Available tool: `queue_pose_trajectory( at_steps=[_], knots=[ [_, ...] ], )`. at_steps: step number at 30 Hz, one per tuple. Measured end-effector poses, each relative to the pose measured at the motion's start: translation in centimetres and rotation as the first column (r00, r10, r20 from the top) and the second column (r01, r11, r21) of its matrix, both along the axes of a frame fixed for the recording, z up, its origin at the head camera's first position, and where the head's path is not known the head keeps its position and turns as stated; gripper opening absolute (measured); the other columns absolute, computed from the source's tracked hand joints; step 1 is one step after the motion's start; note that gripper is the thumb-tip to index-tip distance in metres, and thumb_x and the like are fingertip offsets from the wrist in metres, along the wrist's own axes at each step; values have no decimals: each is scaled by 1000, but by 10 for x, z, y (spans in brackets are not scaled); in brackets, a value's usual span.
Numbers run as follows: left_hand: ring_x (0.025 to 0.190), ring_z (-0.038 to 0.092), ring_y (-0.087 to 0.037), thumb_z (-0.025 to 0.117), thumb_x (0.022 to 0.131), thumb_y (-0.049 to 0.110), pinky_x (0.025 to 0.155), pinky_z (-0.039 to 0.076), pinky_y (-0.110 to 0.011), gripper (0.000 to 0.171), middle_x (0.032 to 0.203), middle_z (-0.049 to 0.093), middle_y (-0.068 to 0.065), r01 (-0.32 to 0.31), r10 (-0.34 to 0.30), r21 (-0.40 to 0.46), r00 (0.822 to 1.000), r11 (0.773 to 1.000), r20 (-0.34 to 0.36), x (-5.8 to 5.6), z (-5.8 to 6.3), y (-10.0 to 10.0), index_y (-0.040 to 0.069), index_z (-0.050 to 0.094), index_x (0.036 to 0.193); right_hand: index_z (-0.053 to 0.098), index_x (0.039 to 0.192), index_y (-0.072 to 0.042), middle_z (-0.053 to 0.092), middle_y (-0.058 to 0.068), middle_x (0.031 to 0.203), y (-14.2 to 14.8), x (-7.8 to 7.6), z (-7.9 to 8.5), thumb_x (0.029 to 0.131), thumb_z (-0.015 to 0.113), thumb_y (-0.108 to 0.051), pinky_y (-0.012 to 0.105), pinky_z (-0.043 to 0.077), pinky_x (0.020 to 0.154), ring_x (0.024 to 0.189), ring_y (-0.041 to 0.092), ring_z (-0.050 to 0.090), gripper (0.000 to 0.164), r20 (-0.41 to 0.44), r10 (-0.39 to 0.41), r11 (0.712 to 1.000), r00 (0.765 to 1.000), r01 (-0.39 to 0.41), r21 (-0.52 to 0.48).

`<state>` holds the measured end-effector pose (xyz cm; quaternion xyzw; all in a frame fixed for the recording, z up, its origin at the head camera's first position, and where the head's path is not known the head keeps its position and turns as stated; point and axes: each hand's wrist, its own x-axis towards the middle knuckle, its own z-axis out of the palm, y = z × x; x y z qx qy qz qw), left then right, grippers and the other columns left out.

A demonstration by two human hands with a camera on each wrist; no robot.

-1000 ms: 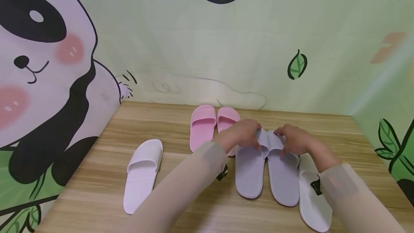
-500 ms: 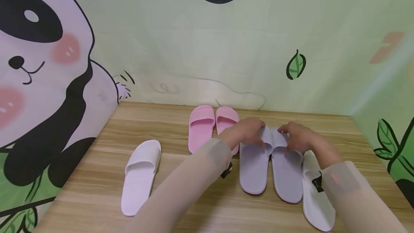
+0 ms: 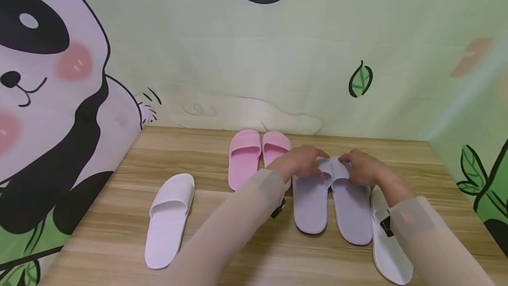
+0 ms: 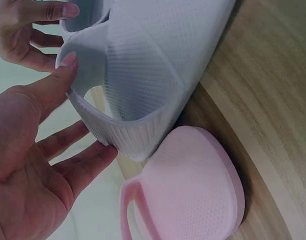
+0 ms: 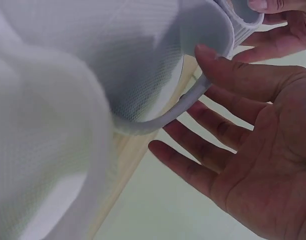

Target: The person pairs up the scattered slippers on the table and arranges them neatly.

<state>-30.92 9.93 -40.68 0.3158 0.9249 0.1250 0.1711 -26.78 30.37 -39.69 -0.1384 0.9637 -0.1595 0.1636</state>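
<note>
A pair of grey slippers stands side by side on the wooden floor, right of centre in the head view. My left hand (image 3: 303,162) pinches the strap of the left grey slipper (image 3: 310,204), thumb inside the opening and fingers outside, as the left wrist view shows. With thumb and fingers my right hand (image 3: 363,167) holds the strap of the right grey slipper (image 3: 354,213). Against that slipper's right side lies a white slipper (image 3: 390,250), partly hidden by my right forearm. Pink slippers (image 3: 244,162) sit just left of the grey pair, the right one partly behind my left hand.
Another white slipper (image 3: 168,222) lies alone on the left part of the wooden floor (image 3: 119,215). A pale green wall (image 3: 190,56) with painted leaves rises behind the slippers. On the left stands a panda mural (image 3: 79,144).
Both hands and the grey slippers have shifted slightly back towards the wall, and a little right relative to the pink pair. The grip on both straps stays the same.
</note>
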Motion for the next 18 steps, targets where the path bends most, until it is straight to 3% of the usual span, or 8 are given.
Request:
queue_pose_trajectory(
  at_steps=[4, 9, 12, 18],
  knots=[
    [147, 48, -20, 71, 97, 42, 120, 41, -39, 56, 157, 53, 4, 30, -31, -17, 1000, 999, -1, -1, -5, 2, 35, 55, 150, 51, 143, 13, 52, 39, 135, 4, 5, -3, 77, 85, -7, 64, 46, 105, 126, 53, 54, 77, -26, 15, 1000, 1000, -16, -13],
    [151, 43, -21, 66, 100, 45, 123, 37, -38, 61, 163, 45, -1, 81, -84, -58, 996, 995, -37, 3, -9, 2, 32, 46, 157, 40, 151, 11, 41, 41, 145, 1, 23, -6, 72, 92, -15, 68, 43, 106, 131, 59, 47, 98, -51, 12, 999, 999, -14, -40],
    [154, 37, -27, 72, 95, 51, 124, 37, -43, 75, 170, 33, -5, 73, -79, -84, 995, 994, -66, 12, -11, 1, 31, 40, 160, 35, 155, 8, 35, 41, 151, -3, 39, -8, 66, 98, -24, 71, 42, 105, 135, 63, 40, 113, -81, 19, 999, 997, -22, -29],
    [158, 24, -38, 84, 73, 68, 126, 32, -50, 118, 175, 12, -10, 55, -73, -138, 989, 989, -128, 39, -12, -8, 24, 25, 166, 22, 162, 1, 18, 39, 161, -11, 69, -13, 59, 100, -40, 75, 40, 104, 144, 66, 23, 136, -53, -12, 1000, 999, 14, 28]
  ],
)
